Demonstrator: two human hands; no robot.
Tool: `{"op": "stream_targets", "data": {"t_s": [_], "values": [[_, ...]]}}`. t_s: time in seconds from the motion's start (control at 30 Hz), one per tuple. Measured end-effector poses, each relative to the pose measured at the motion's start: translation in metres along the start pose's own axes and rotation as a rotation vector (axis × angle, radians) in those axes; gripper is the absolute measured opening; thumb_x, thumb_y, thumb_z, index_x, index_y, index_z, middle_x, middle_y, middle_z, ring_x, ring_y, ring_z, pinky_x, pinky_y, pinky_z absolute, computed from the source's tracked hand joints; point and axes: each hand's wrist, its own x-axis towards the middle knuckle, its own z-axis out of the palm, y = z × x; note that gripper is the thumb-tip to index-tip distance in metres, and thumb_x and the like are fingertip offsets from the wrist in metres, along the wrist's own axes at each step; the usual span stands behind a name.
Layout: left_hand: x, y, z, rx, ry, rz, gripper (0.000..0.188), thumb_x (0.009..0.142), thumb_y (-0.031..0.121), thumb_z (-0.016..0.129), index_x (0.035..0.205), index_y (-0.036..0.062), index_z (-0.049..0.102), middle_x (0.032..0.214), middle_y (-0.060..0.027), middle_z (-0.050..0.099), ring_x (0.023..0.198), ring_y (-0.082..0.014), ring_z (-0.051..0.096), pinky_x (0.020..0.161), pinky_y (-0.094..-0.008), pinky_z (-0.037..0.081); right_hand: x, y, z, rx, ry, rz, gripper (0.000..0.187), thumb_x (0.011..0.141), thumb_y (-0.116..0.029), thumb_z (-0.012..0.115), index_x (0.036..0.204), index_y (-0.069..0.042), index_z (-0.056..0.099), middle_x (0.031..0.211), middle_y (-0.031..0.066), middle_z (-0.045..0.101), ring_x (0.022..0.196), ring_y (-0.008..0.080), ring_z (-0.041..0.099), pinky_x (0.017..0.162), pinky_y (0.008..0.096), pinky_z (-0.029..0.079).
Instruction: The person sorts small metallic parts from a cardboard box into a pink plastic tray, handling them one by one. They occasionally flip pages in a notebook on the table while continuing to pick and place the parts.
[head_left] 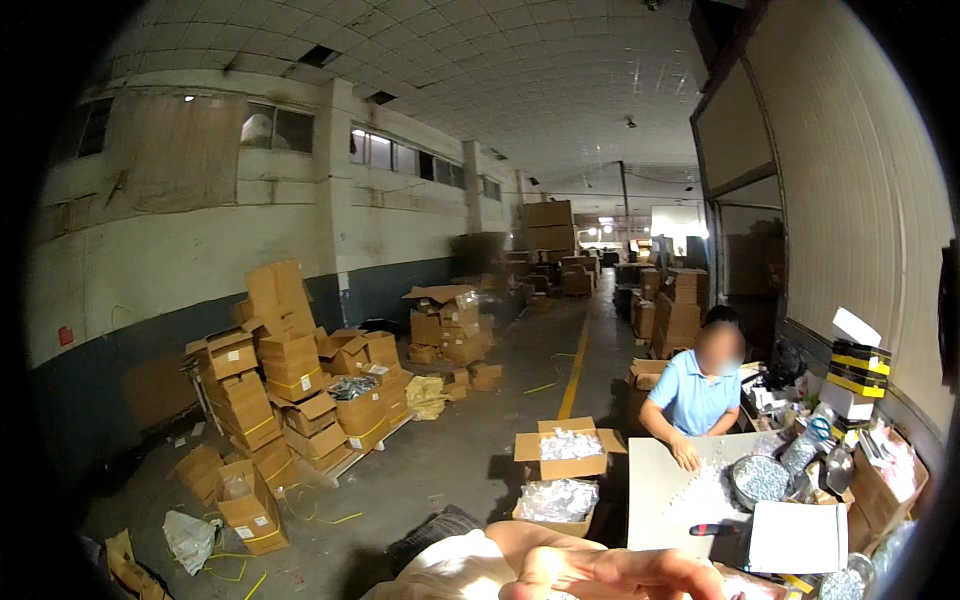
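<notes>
At the lower edge, right of the middle, my right hand shows only in part. Its fingers are bent and spread apart, with the lower parts cut off by the frame, and I see nothing held in them. My left hand is out of the picture. Beyond my hand stands a pale work table with a heap of small whitish pieces on it. A red-and-black handled tool lies at its near side, close to my fingers. To its right are a round pan of small pieces and a white flat panel.
A person in a light blue shirt sits across the table, one hand at the heap. Open cartons with clear bags stand left of the table. Stacked cartons line the left wall. A yellow line runs along the floor.
</notes>
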Motion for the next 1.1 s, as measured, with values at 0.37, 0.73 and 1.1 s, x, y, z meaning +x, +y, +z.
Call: {"op": "stream_targets", "data": {"t_s": [0.37,0.73,1.1], "values": [[0.003,-0.039,-0.029,-0.076,0.023,-0.050,0.071,0.093,0.052,0.064,0.136,-0.0022,0.046,0.107,-0.0109,0.064,0.095,-0.0159,0.061,0.091,-0.0289,0.045,-0.003,0.007,-0.019,-0.026,0.068,-0.019,0.030,0.103,-0.020,0.055,0.122,0.000,0.067,0.108,0.0189,0.067,0.096,0.0354,0.067,0.085,0.0397,0.053],[-0.004,-0.053,-0.067,-0.242,0.048,-0.195,0.060,0.094,0.042,0.068,0.130,-0.0024,0.051,0.108,-0.0098,0.064,0.097,-0.0152,0.061,0.092,-0.0286,0.044,-0.018,0.008,-0.031,0.003,0.278,0.035,0.025,0.102,-0.016,0.057,0.116,-0.001,0.070,0.103,0.0181,0.068,0.093,0.0353,0.068,0.082,0.0403,0.053],[0.002,-0.210,-0.124,-0.043,-0.001,-0.483,0.048,0.093,0.024,0.073,0.127,-0.0036,0.055,0.113,-0.0087,0.063,0.102,-0.0164,0.060,0.098,-0.0315,0.042,-0.038,0.019,-0.072,0.396,0.151,0.383,0.025,0.097,-0.020,0.065,0.107,0.001,0.070,0.098,0.0076,0.070,0.092,0.0186,0.064,0.083,0.0330,0.051]]}}
